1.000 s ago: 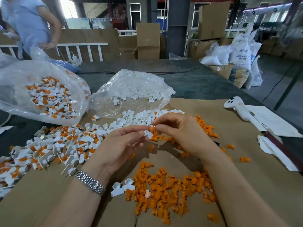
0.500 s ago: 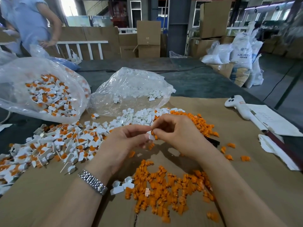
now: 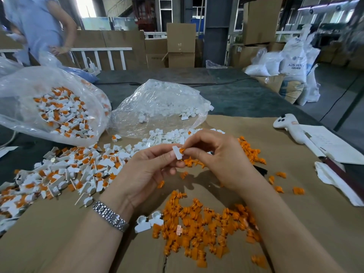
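Note:
My left hand [image 3: 145,172] pinches a small white plastic piece [image 3: 176,152] between thumb and fingers. My right hand [image 3: 216,156] pinches a small orange plug [image 3: 182,150] pressed against that white piece. Both hands hover over brown cardboard [image 3: 295,223]. A heap of loose orange plugs [image 3: 204,223] lies near me, and more orange plugs [image 3: 250,150] lie behind my right hand. Loose white pieces [image 3: 167,136] lie beyond my hands. Joined white-and-orange pieces [image 3: 65,174] are piled at the left.
A clear bag of joined pieces [image 3: 59,111] sits at the left, a clear bag of white pieces [image 3: 161,103] at centre back. A white handheld device [image 3: 289,127], papers [image 3: 332,144] and a crumpled tissue [image 3: 334,180] lie at the right. A person [image 3: 39,26] stands at far left.
My hands have risen slightly off the cardboard and tilted, so the white piece and orange plug now show between the fingertips. The other person has barely moved.

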Demonstrator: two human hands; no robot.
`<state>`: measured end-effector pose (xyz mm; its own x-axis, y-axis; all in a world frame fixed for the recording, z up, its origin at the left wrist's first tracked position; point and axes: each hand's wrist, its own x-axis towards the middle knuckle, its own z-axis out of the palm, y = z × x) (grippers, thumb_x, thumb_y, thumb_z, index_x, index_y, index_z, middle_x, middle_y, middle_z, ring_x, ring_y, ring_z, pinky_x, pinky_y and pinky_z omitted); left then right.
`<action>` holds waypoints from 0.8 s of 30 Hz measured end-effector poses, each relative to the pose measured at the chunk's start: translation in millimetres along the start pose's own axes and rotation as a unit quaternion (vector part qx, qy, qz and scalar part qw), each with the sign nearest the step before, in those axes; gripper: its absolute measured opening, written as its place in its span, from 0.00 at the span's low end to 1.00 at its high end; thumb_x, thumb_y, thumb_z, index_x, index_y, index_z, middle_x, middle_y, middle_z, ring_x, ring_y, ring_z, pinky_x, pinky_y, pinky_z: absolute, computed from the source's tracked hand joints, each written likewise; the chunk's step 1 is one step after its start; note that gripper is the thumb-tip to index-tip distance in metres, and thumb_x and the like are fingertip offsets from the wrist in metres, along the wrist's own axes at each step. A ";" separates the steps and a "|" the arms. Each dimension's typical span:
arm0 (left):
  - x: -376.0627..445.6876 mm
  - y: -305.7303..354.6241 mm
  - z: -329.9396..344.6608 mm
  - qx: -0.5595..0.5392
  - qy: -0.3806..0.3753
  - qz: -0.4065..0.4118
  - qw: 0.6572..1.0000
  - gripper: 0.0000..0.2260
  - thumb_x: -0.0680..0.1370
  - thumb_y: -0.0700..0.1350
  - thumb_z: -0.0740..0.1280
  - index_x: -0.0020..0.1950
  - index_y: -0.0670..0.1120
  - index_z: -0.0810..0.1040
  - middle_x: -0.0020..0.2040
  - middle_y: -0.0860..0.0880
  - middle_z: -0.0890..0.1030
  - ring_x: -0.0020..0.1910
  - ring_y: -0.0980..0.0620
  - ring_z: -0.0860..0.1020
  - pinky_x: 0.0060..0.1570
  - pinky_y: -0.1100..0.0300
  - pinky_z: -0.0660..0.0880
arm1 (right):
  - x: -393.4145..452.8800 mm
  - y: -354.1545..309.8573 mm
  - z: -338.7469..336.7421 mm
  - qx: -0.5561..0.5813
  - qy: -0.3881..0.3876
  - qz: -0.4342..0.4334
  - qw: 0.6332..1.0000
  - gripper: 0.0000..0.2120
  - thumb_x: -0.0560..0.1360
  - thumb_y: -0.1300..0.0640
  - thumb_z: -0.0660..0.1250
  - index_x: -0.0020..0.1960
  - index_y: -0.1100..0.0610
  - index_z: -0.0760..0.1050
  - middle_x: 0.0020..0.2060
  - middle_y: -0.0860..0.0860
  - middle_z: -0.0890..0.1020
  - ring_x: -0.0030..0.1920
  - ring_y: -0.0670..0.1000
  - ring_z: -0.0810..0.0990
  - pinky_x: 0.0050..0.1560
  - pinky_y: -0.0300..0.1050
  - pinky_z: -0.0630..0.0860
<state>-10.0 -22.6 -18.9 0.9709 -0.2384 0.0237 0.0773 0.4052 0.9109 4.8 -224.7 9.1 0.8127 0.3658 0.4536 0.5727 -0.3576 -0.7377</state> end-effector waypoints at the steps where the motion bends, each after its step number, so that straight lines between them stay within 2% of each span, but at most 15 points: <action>1: 0.2 0.0 -0.3 -0.001 -0.001 0.004 1.000 0.11 0.75 0.36 0.70 0.56 0.39 0.86 0.43 0.40 0.85 0.39 0.50 0.84 0.37 0.64 0.79 | -0.3 0.2 1.3 -0.020 0.006 -0.010 1.000 0.03 0.76 0.58 0.73 0.50 0.53 0.83 0.45 0.44 0.84 0.48 0.45 0.83 0.51 0.43 0.81; 3: 0.5 -0.2 -1.0 -0.001 -0.001 0.015 1.000 0.11 0.75 0.36 0.71 0.56 0.39 0.86 0.45 0.40 0.86 0.41 0.49 0.85 0.40 0.64 0.80 | -0.3 0.0 4.2 -0.059 0.017 -0.029 0.998 0.02 0.77 0.58 0.72 0.49 0.53 0.83 0.45 0.44 0.82 0.47 0.45 0.82 0.49 0.43 0.80; 6: 0.8 -1.0 -1.2 0.003 0.008 0.027 1.000 0.12 0.74 0.37 0.72 0.56 0.40 0.86 0.48 0.39 0.86 0.46 0.48 0.86 0.42 0.63 0.81 | 0.1 -2.0 6.6 -0.095 0.026 -0.050 0.994 0.02 0.77 0.58 0.72 0.49 0.53 0.81 0.44 0.43 0.81 0.45 0.43 0.79 0.46 0.36 0.76; 8: 0.9 -1.5 -1.4 0.001 0.004 0.026 1.000 0.11 0.75 0.37 0.71 0.57 0.40 0.86 0.49 0.39 0.86 0.47 0.48 0.86 0.43 0.63 0.81 | 0.0 -3.1 7.1 -0.106 0.024 -0.052 0.993 0.01 0.78 0.57 0.71 0.49 0.53 0.81 0.44 0.43 0.80 0.44 0.43 0.78 0.45 0.35 0.75; 14: 2.1 -3.2 0.2 0.037 0.029 0.072 0.996 0.10 0.74 0.37 0.74 0.55 0.41 0.87 0.51 0.40 0.86 0.48 0.47 0.85 0.46 0.62 0.81 | -1.4 -1.5 11.9 -0.039 0.035 0.047 0.997 0.03 0.78 0.53 0.72 0.46 0.50 0.80 0.36 0.43 0.79 0.34 0.41 0.75 0.35 0.34 0.71; 17: 1.6 -1.9 0.6 0.026 0.023 0.054 0.998 0.11 0.75 0.38 0.74 0.56 0.41 0.86 0.52 0.38 0.86 0.49 0.46 0.85 0.46 0.61 0.81 | -0.3 -0.6 6.9 0.002 0.012 0.068 0.998 0.04 0.76 0.51 0.73 0.48 0.50 0.80 0.37 0.45 0.81 0.34 0.40 0.75 0.36 0.34 0.73; 19: 0.5 -0.4 1.1 0.003 0.009 0.029 1.000 0.10 0.76 0.38 0.71 0.56 0.40 0.86 0.51 0.39 0.86 0.47 0.47 0.86 0.43 0.62 0.81 | -0.3 -1.3 1.0 0.021 -0.012 0.067 0.997 0.09 0.74 0.49 0.75 0.53 0.48 0.80 0.41 0.44 0.81 0.38 0.40 0.78 0.39 0.33 0.75; 21: -0.5 0.9 1.7 -0.014 -0.003 0.013 1.000 0.10 0.76 0.37 0.70 0.56 0.40 0.87 0.49 0.40 0.86 0.45 0.49 0.86 0.39 0.63 0.80 | -0.1 -2.1 -1.5 0.005 -0.021 0.043 0.999 0.13 0.74 0.50 0.75 0.57 0.46 0.80 0.46 0.43 0.82 0.44 0.43 0.80 0.45 0.36 0.77; 24: -2.3 2.5 2.6 -0.032 -0.009 0.008 0.999 0.10 0.77 0.37 0.69 0.57 0.41 0.86 0.48 0.40 0.86 0.43 0.48 0.86 0.36 0.63 0.79 | -0.4 -4.8 1.2 -0.018 -0.009 0.004 1.000 0.11 0.74 0.52 0.75 0.56 0.48 0.82 0.47 0.42 0.82 0.49 0.45 0.81 0.50 0.40 0.78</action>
<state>-12.7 -23.3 -15.6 0.9678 -0.2472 0.0468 0.0761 0.4647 0.8822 1.6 -222.1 11.9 0.8154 0.3778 0.4385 0.5700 -0.3920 -0.7221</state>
